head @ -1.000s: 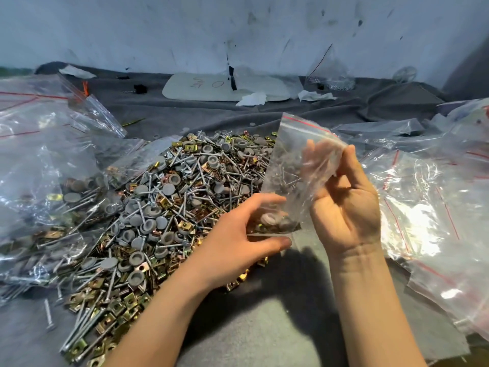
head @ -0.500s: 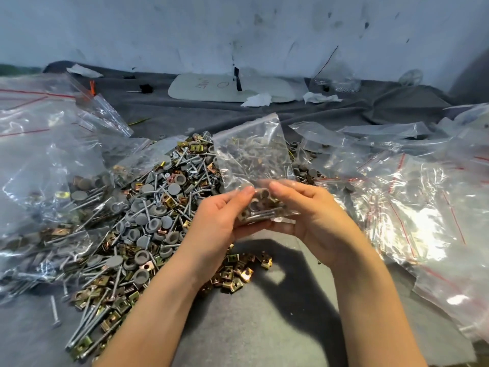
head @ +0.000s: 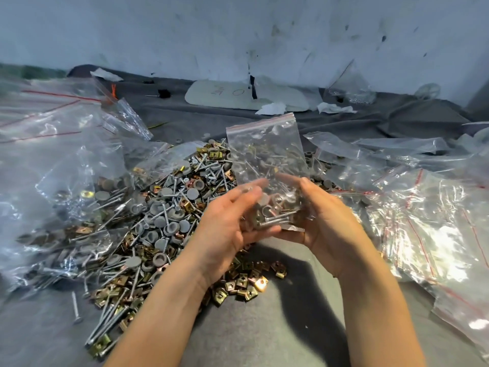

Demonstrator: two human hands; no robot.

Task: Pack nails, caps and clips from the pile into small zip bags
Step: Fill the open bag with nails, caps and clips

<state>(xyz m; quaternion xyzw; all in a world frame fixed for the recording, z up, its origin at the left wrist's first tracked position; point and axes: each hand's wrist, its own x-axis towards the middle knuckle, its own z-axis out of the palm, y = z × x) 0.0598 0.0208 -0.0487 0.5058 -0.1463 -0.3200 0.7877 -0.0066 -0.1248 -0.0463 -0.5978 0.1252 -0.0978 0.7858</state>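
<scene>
A small clear zip bag (head: 266, 152) with a red strip along its top stands upright in front of me. Nails, grey caps and a few clips lie at its bottom. My left hand (head: 227, 229) cups the bag's lower left side and my right hand (head: 322, 221) holds its lower right side, fingers curled around the filled part. Behind and to the left spreads the pile (head: 164, 213) of nails, grey round caps and brass-coloured clips on grey cloth. Several loose clips (head: 246, 279) lie just under my wrists.
Large clear bags (head: 53, 176) with packed hardware lie at the left. A heap of empty zip bags (head: 423, 221) with red strips covers the right side. A pale flat board (head: 238, 95) and paper scraps lie by the white wall at the back.
The bag has turned upright with its red strip on top. Both hands have shifted from pinching its bottom to cupping its sides, and the contents have settled low.
</scene>
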